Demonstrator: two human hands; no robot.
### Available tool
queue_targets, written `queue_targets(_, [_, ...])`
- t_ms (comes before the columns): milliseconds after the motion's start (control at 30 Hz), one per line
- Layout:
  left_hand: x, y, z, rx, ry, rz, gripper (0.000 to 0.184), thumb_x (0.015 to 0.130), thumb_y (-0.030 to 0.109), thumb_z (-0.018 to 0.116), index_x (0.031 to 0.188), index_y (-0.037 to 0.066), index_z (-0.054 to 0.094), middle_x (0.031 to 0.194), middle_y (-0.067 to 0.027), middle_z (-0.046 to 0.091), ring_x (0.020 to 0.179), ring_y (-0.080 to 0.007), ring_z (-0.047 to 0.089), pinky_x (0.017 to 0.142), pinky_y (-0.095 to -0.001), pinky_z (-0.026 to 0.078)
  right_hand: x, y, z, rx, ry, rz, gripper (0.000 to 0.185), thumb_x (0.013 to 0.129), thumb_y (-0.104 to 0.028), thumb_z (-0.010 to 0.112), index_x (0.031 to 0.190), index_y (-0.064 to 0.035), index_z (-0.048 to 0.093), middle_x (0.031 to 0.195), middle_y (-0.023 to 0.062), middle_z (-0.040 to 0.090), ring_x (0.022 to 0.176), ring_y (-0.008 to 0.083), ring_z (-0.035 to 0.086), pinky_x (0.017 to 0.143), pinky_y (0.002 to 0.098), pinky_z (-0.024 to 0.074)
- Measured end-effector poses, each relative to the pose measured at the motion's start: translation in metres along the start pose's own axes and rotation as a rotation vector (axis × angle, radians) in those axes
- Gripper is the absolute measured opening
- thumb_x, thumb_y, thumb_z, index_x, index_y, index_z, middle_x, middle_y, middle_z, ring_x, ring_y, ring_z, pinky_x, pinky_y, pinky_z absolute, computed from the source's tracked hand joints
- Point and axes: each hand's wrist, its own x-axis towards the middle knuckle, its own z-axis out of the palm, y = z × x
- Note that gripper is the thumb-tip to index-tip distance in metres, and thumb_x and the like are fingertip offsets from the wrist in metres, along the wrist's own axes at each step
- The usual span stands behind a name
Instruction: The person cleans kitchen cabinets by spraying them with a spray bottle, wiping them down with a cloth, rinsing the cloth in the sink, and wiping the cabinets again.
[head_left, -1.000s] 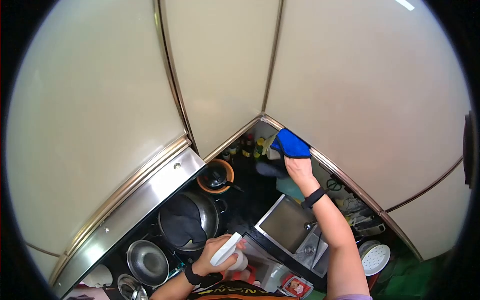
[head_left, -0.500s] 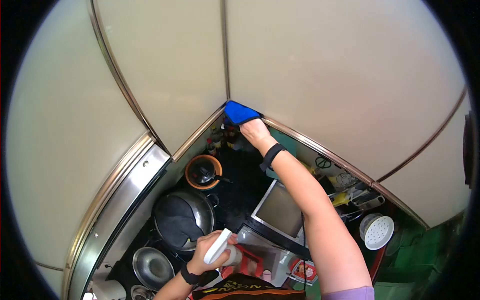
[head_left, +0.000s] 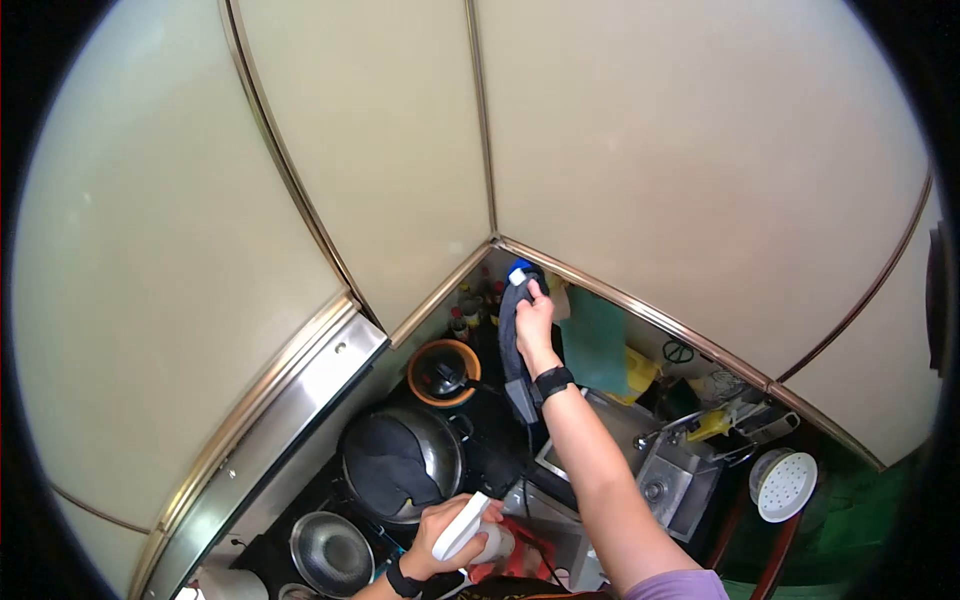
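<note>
My left hand [head_left: 432,535] is wrapped round a spray bottle [head_left: 463,527] with a white trigger head, low in the view. Farther up, my right hand [head_left: 534,318] grips a cleaning cloth [head_left: 509,335], dark grey with a bit of blue and a white tag at its top. The cloth hangs down from the fingers, just under the corner where the cream cabinet doors [head_left: 640,170] meet. Beneath my arms, a large wok [head_left: 452,450] sits with a dark cloth [head_left: 388,460] lying in it.
Metal trim [head_left: 640,313] edges the cabinets' underside. A pan in an orange bowl [head_left: 470,352], bottles [head_left: 470,307] and a metal strainer [head_left: 331,553] stand on the left. To the right are a steel sink [head_left: 688,478], a teal board [head_left: 595,340] and a white perforated dish [head_left: 785,487].
My right hand has drawn the cloth down from the cabinet corner; its dark side now shows and it hangs loose. My left hand still holds the spray bottle. The view has shifted slightly.
</note>
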Motion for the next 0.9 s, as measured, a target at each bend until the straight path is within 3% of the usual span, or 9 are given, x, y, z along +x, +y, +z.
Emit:
queue_targets(100, [-0.013, -0.006, -0.007, -0.007, 0.038, -0.061, 0.016, 0.066, 0.003, 0.058, 0.081, 0.0, 0.063, 0.086, -0.0134, 0.068, 0.092, -0.0315, 0.068, 0.083, -0.0379, 0.052, 0.021, 0.002, 0.02, 0.686, -0.297, 0.157, 0.02, 0.093, -0.004, 0.052, 0.112, -0.005, 0.058, 0.098, 0.0074, 0.065, 0.085, 0.0208, 0.065, 0.077, 0.034, 0.0551])
queue_targets(200, [-0.023, -0.007, -0.015, -0.005, 0.049, -0.074, 0.02, 0.068, 0.0, 0.06, 0.088, -0.001, 0.062, 0.089, -0.0136, 0.067, 0.093, -0.0302, 0.068, 0.083, -0.038, 0.052, 0.029, 0.002, 0.052, 0.837, -0.138, 0.247, 0.019, 0.096, -0.013, 0.054, 0.113, -0.0064, 0.058, 0.098, 0.0067, 0.065, 0.085, 0.021, 0.065, 0.079, 0.0352, 0.0552])
queue_targets(267, [-0.033, 0.008, -0.014, 0.03, 0.088, -0.163, 0.024, 0.07, 0.008, 0.057, 0.092, 0.0, 0.063, 0.103, -0.0178, 0.065, 0.091, -0.0278, 0.065, 0.08, -0.0339, 0.049, 0.032, 0.003, 0.069, 0.853, -0.122, 0.246, 0.021, 0.096, -0.017, 0.055, 0.112, -0.0037, 0.058, 0.102, 0.0074, 0.065, 0.09, 0.022, 0.064, 0.081, 0.0366, 0.0544])
queue_targets(300, [-0.028, 0.012, -0.012, 0.057, 0.157, -0.11, 0.019, 0.067, 0.002, 0.055, 0.084, 0.002, 0.063, 0.086, -0.0141, 0.067, 0.088, -0.0308, 0.066, 0.078, -0.0342, 0.05, 0.04, 0.006, 0.078, 0.777, -0.012, 0.223, 0.022, 0.096, -0.018, 0.056, 0.11, -0.0015, 0.058, 0.103, 0.0082, 0.065, 0.091, 0.0218, 0.063, 0.083, 0.0367, 0.0539])
queue_targets(467, [-0.031, 0.008, -0.013, 0.015, 0.159, -0.114, 0.02, 0.067, -0.001, 0.054, 0.086, -0.001, 0.062, 0.087, -0.0166, 0.067, 0.085, -0.0322, 0.066, 0.076, -0.0355, 0.052, 0.04, -0.038, 0.117, 0.376, 0.505, 0.181, 0.028, 0.091, -0.018, 0.06, 0.106, 0.0051, 0.058, 0.103, 0.0087, 0.064, 0.087, 0.0188, 0.062, 0.079, 0.0325, 0.0519])
queue_targets(633, [-0.025, 0.007, -0.012, 0.043, 0.109, -0.096, 0.018, 0.068, 0.002, 0.057, 0.085, -0.002, 0.062, 0.085, -0.0154, 0.067, 0.087, -0.0318, 0.067, 0.079, -0.0376, 0.052, 0.042, -0.038, 0.106, 0.135, 0.425, 0.177, 0.029, 0.083, -0.016, 0.058, 0.087, 0.0119, 0.061, 0.084, 0.0108, 0.066, 0.071, 0.0193, 0.059, 0.066, 0.0346, 0.0487])
queue_targets(733, [-0.029, -0.002, -0.013, -0.011, 0.062, -0.102, 0.019, 0.067, 0.003, 0.06, 0.085, -0.002, 0.062, 0.086, -0.0145, 0.067, 0.091, -0.0316, 0.068, 0.083, -0.0382, 0.052, 0.036, -0.042, 0.095, 0.194, 0.473, 0.175, 0.03, 0.083, -0.016, 0.056, 0.086, 0.0133, 0.061, 0.084, 0.0121, 0.066, 0.07, 0.0195, 0.061, 0.065, 0.034, 0.0493])
queue_targets(800, [-0.036, -0.007, -0.01, -0.067, 0.082, -0.061, 0.02, 0.068, 0.001, 0.059, 0.087, -0.002, 0.062, 0.088, -0.0146, 0.067, 0.091, -0.0313, 0.068, 0.081, -0.0378, 0.053, 0.031, -0.05, 0.066, 0.326, 0.479, 0.17, 0.022, 0.084, -0.014, 0.053, 0.085, 0.0063, 0.063, 0.079, 0.0077, 0.064, 0.068, 0.0175, 0.06, 0.061, 0.0346, 0.0495])
queue_targets(900, [-0.035, 0.0, -0.011, 0.007, 0.086, -0.039, 0.018, 0.068, 0.012, 0.06, 0.081, 0.0, 0.062, 0.083, -0.0128, 0.068, 0.09, -0.0311, 0.068, 0.082, -0.0383, 0.051, 0.001, -0.087, 0.004, 0.241, 0.436, 0.182, 0.019, 0.085, -0.014, 0.052, 0.08, 0.0003, 0.062, 0.075, 0.0042, 0.061, 0.063, 0.0159, 0.058, 0.056, 0.0325, 0.0478])
